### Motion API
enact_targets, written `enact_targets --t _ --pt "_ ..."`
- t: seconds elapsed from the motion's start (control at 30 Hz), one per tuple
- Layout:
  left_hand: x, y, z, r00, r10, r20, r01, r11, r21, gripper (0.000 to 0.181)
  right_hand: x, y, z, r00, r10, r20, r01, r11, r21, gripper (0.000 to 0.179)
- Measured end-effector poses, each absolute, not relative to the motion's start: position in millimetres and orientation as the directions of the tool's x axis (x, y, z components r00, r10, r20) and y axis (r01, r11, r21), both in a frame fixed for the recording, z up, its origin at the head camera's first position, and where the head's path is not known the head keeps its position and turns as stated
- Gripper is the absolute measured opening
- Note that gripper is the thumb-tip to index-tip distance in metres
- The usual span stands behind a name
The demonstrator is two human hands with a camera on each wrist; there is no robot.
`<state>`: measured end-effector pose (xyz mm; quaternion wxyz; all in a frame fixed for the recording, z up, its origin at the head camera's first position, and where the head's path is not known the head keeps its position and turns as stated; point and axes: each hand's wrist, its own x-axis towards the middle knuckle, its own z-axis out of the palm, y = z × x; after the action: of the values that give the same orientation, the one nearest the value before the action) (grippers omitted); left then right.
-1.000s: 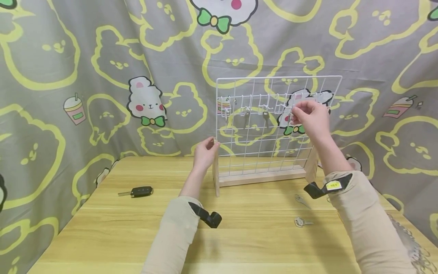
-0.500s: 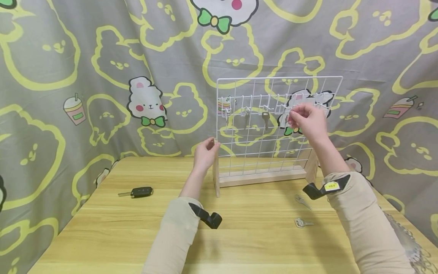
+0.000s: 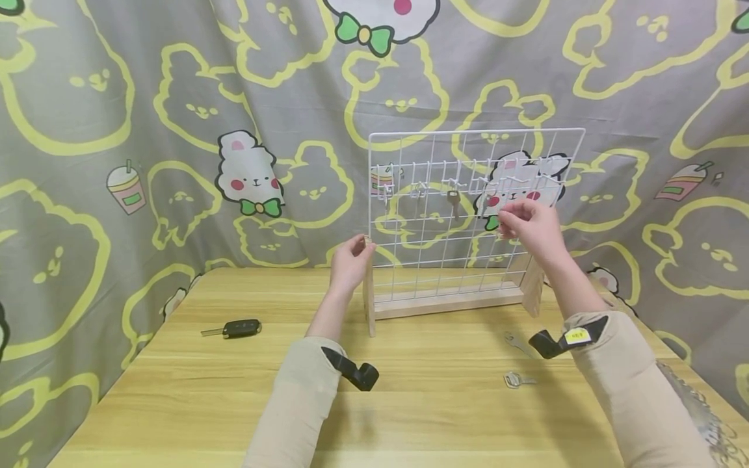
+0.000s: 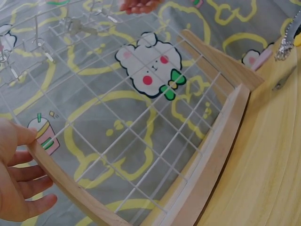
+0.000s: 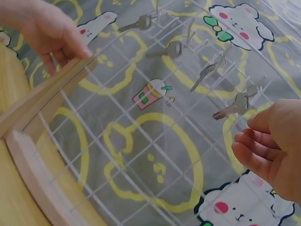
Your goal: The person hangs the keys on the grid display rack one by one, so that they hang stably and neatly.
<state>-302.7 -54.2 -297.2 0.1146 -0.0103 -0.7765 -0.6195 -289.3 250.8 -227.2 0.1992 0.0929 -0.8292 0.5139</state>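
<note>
A white wire grid rack (image 3: 476, 130) with wooden side supports stands on the table. My left hand (image 3: 351, 263) holds the top of its left wooden post (image 4: 70, 188), thumb and fingers either side. Several metal keys hang from the rack's hooks, among them a brown-grey key (image 3: 453, 203) and a silver key (image 5: 241, 104). My right hand (image 3: 534, 227) is in front of the rack's right part, its fingers loosely curled with nothing seen between them. In the right wrist view, the fingertips are close beside the hanging silver key.
Two loose keys lie on the table at right, a silver key (image 3: 513, 379) and a thin key (image 3: 516, 342) behind it. A black car key (image 3: 242, 328) lies at left. An ornate metal tray (image 3: 696, 406) is at the right edge. A patterned curtain (image 3: 316, 97) hangs behind.
My right hand has moved down from the hook, and a key hangs where the fingers were. My left hand keeps its hold on the post.
</note>
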Motion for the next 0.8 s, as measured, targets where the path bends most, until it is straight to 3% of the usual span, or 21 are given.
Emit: enact_targets --t 0.8 --pt "-303 -54 -297 -0.974 -0.127 0.19 0.154 0.254 0.955 0.052 -253 315 -350 -0.974 -0.106 0.198 -0.223 0.571 -0.79 0.037"
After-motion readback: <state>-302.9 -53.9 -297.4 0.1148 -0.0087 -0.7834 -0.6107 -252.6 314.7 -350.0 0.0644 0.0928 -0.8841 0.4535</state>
